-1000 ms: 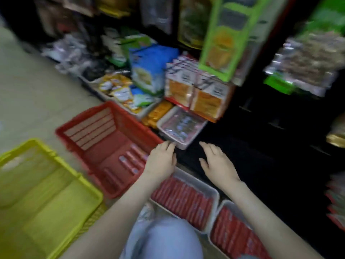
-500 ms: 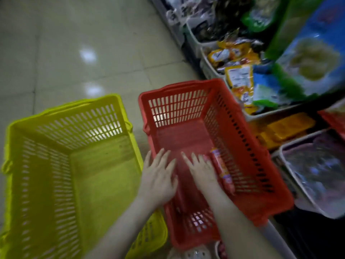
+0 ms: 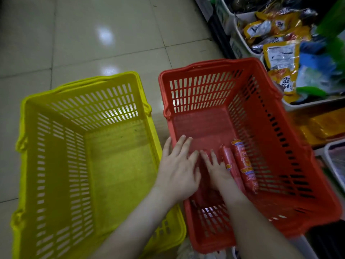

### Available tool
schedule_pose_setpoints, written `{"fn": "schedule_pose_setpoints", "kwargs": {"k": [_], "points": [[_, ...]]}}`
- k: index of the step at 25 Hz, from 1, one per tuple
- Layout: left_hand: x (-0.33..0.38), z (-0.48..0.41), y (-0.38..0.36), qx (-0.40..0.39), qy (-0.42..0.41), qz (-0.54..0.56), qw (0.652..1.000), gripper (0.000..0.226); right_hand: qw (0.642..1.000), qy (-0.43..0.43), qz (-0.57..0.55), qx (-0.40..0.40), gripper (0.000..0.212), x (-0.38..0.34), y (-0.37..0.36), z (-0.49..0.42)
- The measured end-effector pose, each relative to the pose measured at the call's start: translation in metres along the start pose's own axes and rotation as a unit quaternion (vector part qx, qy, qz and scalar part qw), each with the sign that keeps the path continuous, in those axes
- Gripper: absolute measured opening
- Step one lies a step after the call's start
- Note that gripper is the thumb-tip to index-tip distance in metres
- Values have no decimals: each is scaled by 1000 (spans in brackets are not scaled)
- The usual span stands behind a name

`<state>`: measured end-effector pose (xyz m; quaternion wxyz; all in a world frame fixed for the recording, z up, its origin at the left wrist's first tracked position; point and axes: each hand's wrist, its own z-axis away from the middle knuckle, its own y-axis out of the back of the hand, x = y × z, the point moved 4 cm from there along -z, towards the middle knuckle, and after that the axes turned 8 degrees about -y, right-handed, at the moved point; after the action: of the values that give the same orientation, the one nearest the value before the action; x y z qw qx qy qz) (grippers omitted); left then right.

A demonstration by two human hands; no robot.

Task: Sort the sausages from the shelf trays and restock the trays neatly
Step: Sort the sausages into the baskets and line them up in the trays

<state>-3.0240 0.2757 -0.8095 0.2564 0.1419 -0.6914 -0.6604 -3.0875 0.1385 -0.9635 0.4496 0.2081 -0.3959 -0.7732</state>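
Both hands lie flat, fingers straight, gripping nothing: left hand over the red slotted plastic basket's left edge, right hand inside it, just beside two red-wrapped sausages lying toward its right wall; a yellow slotted plastic basket stands just left

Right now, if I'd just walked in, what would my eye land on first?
Two bright baskets stand side by side on the floor: a yellow basket on the left, a red basket on the right. The left hand and right hand reach into the red one, fingers spread, beside two red sausages lying on its bottom. Yellow snack packets crowd shelf trays at top right.
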Motion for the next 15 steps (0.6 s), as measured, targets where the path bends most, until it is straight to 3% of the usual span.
{"fn": "schedule_pose_setpoints", "kwargs": {"k": [2,4,7,9,10,12,15], "points": [[1,-2,-1,-13,-10,-29,999,57,997,-1,-54,-57,103,2,-8,0],[3,-10,0,-11,-17,-53,998,62,995,-1,-81,-54,96,0,-5,0],[11,-39,3,13,14,-38,999,61,983,30,-160,83,87,1,26,-4],[17,-58,4,51,74,141,986,57,932,46,-315,171,81,12,60,0],[18,-66,3,49,118,269,955,60,895,52,-393,206,80,21,80,7],[23,-79,-12,1,171,489,855,76,831,89,-492,244,80,30,112,25],[27,-97,-27,34,170,657,734,82,764,157,-600,179,81,37,128,45]]}}
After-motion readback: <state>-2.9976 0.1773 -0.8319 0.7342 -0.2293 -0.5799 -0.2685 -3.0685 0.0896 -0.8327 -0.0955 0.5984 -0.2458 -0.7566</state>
